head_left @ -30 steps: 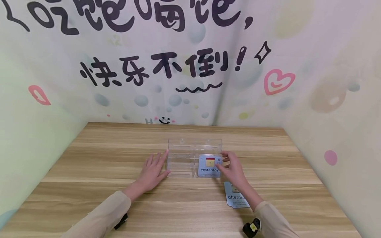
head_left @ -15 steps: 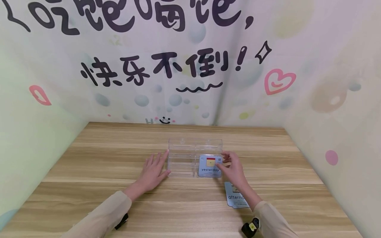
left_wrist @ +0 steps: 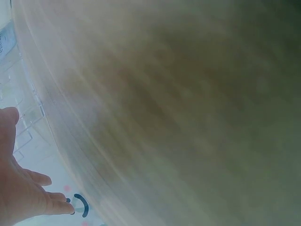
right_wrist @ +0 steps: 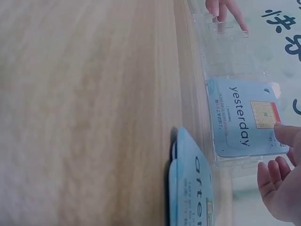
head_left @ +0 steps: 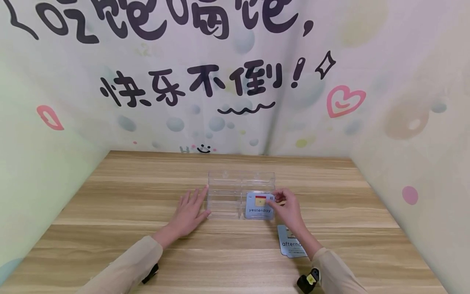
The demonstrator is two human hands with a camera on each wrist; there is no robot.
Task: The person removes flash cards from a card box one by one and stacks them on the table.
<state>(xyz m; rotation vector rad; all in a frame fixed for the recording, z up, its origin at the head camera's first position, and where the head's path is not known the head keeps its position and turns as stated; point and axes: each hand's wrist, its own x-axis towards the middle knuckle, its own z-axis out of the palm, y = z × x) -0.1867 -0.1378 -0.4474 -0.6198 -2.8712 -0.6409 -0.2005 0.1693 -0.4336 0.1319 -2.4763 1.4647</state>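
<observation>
A blue "yesterday" flashcard (head_left: 259, 205) stands in the lower right compartment of a clear plastic card rack (head_left: 224, 204). My right hand (head_left: 288, 208) pinches the card's right edge, the thumb (right_wrist: 284, 134) on its printed face and the index finger partly hidden behind it. At the rack's left side rests my left hand (head_left: 187, 213), its fingers spread and fairly straight, fingertips touching the side. The left wrist view shows that hand (left_wrist: 21, 188) at its left edge beside the rack. Under my right forearm lie blue "afternoon" cards (head_left: 289, 243), partly covered.
The rack stands on a wood-grain table (head_left: 227, 261). Behind it hangs a white printed backdrop (head_left: 165, 122) with black lettering, and pale walls close both sides. Black wrist devices (head_left: 308, 281) show near both sleeves.
</observation>
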